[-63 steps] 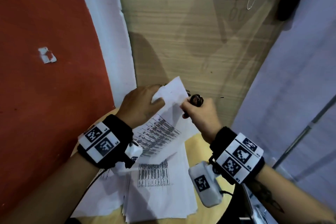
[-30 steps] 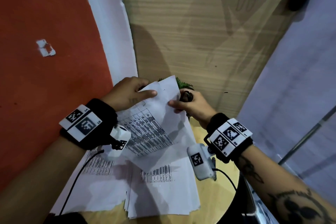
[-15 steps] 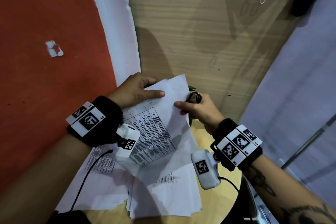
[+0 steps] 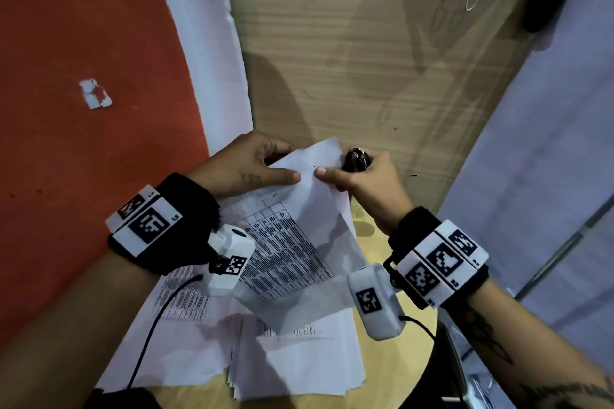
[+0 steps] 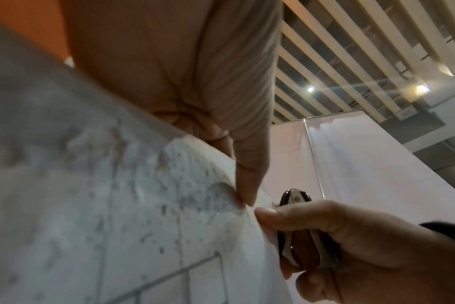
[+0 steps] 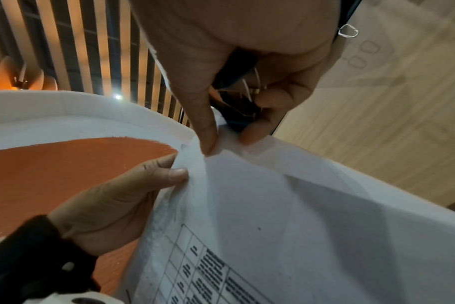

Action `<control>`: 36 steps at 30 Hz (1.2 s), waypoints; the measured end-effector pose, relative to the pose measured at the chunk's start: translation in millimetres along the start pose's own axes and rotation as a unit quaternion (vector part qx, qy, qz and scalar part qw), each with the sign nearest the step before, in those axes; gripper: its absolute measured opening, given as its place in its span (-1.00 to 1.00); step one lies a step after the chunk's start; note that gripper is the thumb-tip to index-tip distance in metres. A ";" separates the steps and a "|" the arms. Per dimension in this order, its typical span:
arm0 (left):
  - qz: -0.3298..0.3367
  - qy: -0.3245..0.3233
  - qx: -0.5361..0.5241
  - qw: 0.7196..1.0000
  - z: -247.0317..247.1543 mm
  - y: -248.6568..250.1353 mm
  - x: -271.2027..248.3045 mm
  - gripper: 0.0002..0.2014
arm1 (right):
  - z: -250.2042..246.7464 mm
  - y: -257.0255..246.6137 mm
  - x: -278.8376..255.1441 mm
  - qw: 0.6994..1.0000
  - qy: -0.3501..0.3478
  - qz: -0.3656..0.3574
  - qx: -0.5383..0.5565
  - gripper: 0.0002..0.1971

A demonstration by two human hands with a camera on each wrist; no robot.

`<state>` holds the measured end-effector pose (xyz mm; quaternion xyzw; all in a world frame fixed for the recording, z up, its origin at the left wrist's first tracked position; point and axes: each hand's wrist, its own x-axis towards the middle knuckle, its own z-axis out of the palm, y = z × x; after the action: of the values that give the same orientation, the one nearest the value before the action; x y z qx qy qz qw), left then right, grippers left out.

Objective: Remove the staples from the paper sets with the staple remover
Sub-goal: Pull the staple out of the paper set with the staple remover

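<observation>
So the paper set (image 4: 292, 242) was up in the air over the worktop (image 4: 398, 359), held by its top corner between both hands, with the rest of it drooping down toward the loose sheets (image 4: 292, 365) piled underneath at about 6 o'clock. The left hand (image 4: 246, 166) had the corner pinched, thumb flat on the front of the sheet and the other fingers curled behind it. The right hand (image 4: 368, 183) was doing double duty: thumb tip pressed against the paper just beside the left thumb, while the remaining fingers were wrapped round the staple remover (image 4: 357, 159), which poked out at roughly 12 o'clock from the fist. In the left wrist view the staple remover's (image 5: 299, 236) metal claws looked tucked into the palm, not on the paper.

Handling-wise, my read: this stuff was light and totally floppy, sagging from wherever it was held, and thin enough to tear if tugged by one layer. The corner already looked rough and fuzzy in the right wrist view, so I'd guess it was the weak spot. There were two tiny dark marks near the top edge in the head view; couldn't tell if that was a staple or just holes. Best place to hold seemed right next to the corner, thumbs close together, so the sheet stayed taut there. The remover looked small, hard and easy to palm.
</observation>
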<state>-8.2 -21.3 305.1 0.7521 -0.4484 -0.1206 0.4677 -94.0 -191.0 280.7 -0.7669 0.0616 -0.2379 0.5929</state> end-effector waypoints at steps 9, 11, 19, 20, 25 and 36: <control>-0.030 -0.006 0.014 0.999 -6.0 2.8 -11.7 -0.77 | -13.8 -5.5 -2.3 0.996 -0.036 0.026 0.077 -0.72; -0.034 -0.005 0.028 0.999 -6.7 4.1 -12.4 -0.82 | -14.7 -6.7 -4.3 0.996 -0.039 0.033 0.080 -0.65; -0.057 0.008 0.015 0.998 -10.0 8.0 -12.5 -0.70 | -13.8 0.8 -9.6 0.999 0.015 0.020 0.043 -0.71; -0.061 0.008 0.004 0.998 -8.6 9.7 -12.3 -0.78 | -12.5 3.9 -10.0 0.999 0.041 0.008 0.022 -0.73; -0.066 -0.014 -0.012 0.998 -7.2 25.1 -5.1 -0.85 | -10.5 -4.1 -22.6 0.988 0.114 -0.103 -0.021 -0.70; -0.099 -0.026 -0.009 0.995 -15.0 17.5 -9.4 -0.86 | -14.1 -3.5 -31.6 0.972 -0.075 -0.209 -0.077 -0.61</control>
<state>-14.4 -7.8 325.1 0.7852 -0.3829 -0.1901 0.4481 -128.6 -190.5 277.4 -0.8217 -0.1266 -0.2930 0.4721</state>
